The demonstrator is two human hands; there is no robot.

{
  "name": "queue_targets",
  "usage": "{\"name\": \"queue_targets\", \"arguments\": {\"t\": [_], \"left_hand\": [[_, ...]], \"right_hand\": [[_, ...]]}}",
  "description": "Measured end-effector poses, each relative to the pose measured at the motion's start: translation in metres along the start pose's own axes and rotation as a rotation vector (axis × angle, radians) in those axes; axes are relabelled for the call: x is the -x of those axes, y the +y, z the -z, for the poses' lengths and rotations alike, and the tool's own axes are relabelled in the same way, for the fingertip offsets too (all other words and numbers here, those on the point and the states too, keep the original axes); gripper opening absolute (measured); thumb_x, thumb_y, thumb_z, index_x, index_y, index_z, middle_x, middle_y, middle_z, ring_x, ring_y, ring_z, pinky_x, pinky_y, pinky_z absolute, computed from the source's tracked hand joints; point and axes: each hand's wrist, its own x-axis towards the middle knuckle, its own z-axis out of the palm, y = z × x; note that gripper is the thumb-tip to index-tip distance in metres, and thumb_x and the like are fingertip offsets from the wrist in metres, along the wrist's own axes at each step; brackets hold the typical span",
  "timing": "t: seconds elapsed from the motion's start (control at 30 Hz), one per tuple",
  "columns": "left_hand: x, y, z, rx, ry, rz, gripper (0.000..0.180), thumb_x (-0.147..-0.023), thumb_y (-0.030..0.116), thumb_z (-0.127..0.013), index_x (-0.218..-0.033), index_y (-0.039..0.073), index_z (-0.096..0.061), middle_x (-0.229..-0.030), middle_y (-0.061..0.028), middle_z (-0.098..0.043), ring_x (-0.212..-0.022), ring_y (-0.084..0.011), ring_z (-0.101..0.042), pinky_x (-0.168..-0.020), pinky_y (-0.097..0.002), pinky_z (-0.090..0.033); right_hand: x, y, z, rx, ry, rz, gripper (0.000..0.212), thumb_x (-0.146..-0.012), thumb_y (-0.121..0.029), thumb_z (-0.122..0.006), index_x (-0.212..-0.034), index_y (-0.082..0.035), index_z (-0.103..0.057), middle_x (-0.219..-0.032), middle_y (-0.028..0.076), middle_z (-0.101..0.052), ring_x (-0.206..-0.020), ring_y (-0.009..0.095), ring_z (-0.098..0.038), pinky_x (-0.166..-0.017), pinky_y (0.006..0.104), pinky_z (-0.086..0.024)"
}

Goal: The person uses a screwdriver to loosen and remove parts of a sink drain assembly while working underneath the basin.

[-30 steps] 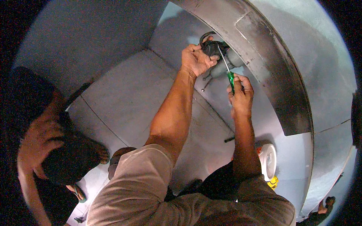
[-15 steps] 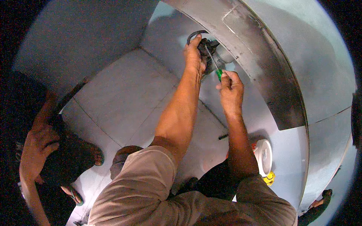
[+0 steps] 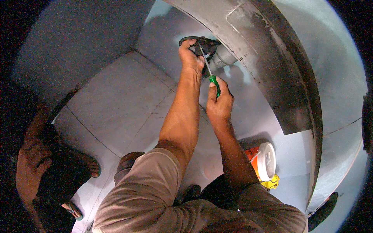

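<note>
Head view, item one: black fitting [image 3: 210,47] with a dark ring along its far edge, placed at the far centre of the scene, just left of the panel edge and beside the grey pipe.

Item two: screwdriver [image 3: 214,83], green handle toward the near side, bare shaft slanting away and to the left. Its tip lay over the fitting; whether it sat in a screw could not be told.

Left hand [image 3: 189,58]: arm stretched far forward, thumb laid over the left side of the ring, fingers curled beneath; grip closed on the fitting, part of which the hand hid.

Right hand [image 3: 220,104]: forearm angled forward and slightly left, thumb and fingers closed about the screwdriver handle, no gap visible.

Container: orange bucket [image 3: 253,160] with a round white lid [image 3: 267,161], near right, beyond the right forearm; contents hidden. A yellow object [image 3: 273,182], kind unclear, was just beside it on the near side.

Surroundings: grey pipe [image 3: 224,57], right of the fitting, partly covered by the curved metal panel [image 3: 268,73], which swept from far centre to the right and closed off that side. Pale tiled floor [image 3: 112,99] to the left. At near left, in shadow, a co-worker's hand [image 3: 37,161], bare foot [image 3: 93,169] and sandal [image 3: 72,209].
</note>
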Motion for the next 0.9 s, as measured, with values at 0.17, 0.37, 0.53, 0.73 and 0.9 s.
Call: {"name": "queue_targets", "arguments": {"t": [0.17, 0.37, 0.53, 0.73, 0.9], "left_hand": [[-0.01, 0.011, 0.005, -0.014, -0.052, -0.02, 0.014, -0.071, 0.009, -0.059, -0.084, 0.003, -0.055, -0.079, -0.0127, -0.062, -0.072, -0.032, -0.064, -0.077, -0.0463, -0.058], [-0.004, 0.004, 0.0, -0.006, -0.078, 0.006, 0.013, -0.07, 0.009, -0.058, -0.081, 0.003, -0.055, -0.075, -0.0129, -0.061, -0.072, -0.032, -0.064, -0.077, -0.0455, -0.058], [0.009, 0.009, -0.004, -0.072, -0.138, 0.005, 0.015, -0.072, 0.012, -0.057, -0.081, 0.0, -0.057, -0.077, -0.017, -0.064, -0.073, -0.0326, -0.064, -0.077, -0.043, -0.057], [0.01, 0.005, -0.014, -0.152, -0.17, -0.022, 0.019, -0.074, 0.014, -0.055, -0.082, -0.002, -0.059, -0.078, -0.0183, -0.065, -0.074, -0.0319, -0.064, -0.074, -0.0405, -0.056], [0.003, 0.006, -0.005, -0.083, -0.147, -0.009, 0.018, -0.074, 0.013, -0.055, -0.083, -0.002, -0.059, -0.078, -0.0176, -0.065, -0.075, -0.0315, -0.064, -0.075, -0.0406, -0.056]], "right_hand": [[-0.001, 0.002, 0.004, -0.829, -0.231, -0.658, 0.023, -0.096, -0.017, -0.058, -0.112, -0.002, -0.063, -0.085, 0.01, -0.063, -0.056, 0.016, -0.053, -0.051, 0.0279, -0.042], [0.007, 0.015, 0.001, -1.124, -0.227, -0.695, 0.018, -0.094, -0.016, -0.061, -0.108, -0.004, -0.061, -0.082, 0.007, -0.06, -0.053, 0.009, -0.047, -0.048, 0.0224, -0.036], [0.012, 0.02, -0.019, -0.202, 0.021, -0.059, 0.022, -0.095, -0.016, -0.059, -0.112, -0.002, -0.06, -0.078, 0.003, -0.057, -0.056, 0.009, -0.049, -0.053, 0.0236, -0.04], [-0.007, 0.03, 0.011, -1.859, -0.486, -1.097, 0.028, -0.095, -0.02, -0.059, -0.114, -0.001, -0.058, -0.077, 0.002, -0.053, -0.054, 0.009, -0.044, -0.049, 0.0246, -0.035], [0.001, -0.008, 0.01, -1.07, -0.2, -0.852, 0.023, -0.092, -0.013, -0.062, -0.112, -0.002, -0.06, -0.082, 0.005, -0.059, -0.061, 0.012, -0.051, -0.054, 0.0288, -0.039]]}}
